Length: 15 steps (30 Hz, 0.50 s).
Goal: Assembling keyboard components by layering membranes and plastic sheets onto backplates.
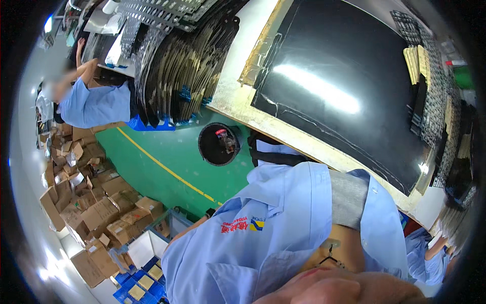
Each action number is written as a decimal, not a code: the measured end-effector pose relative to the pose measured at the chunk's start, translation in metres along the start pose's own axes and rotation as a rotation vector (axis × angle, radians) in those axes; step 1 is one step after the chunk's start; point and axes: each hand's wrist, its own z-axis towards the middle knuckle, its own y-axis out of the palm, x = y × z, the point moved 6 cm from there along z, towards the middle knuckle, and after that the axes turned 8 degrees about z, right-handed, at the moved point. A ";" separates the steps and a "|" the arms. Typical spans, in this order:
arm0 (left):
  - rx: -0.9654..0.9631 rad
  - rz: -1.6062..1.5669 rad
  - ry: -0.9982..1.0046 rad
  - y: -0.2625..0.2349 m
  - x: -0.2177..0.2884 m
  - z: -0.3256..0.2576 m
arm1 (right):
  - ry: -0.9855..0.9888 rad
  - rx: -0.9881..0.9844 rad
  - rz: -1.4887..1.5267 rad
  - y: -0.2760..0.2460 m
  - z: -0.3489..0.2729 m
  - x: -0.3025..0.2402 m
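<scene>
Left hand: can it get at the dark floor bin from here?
Probably not without bending: the bin stands on the green floor, seemingly below the left wrist; the left hand is hidden. The bin's mouth looks open.

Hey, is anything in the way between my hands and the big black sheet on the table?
Your hands aren't visible, so I can't tell their path. Nothing visible covers the middle of the black sheet; cream strips and perforated grey strips lie by its right edge.
</scene>
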 end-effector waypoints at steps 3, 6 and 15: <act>-0.030 -0.087 0.008 -0.007 0.011 0.020 | 0.006 0.066 -0.001 0.000 -0.007 -0.005; -0.101 -0.186 -0.012 0.005 0.017 0.040 | 0.046 0.131 0.030 0.015 -0.027 -0.006; -0.250 -0.276 -0.434 0.041 -0.020 0.085 | 0.193 0.239 0.169 0.068 -0.075 -0.006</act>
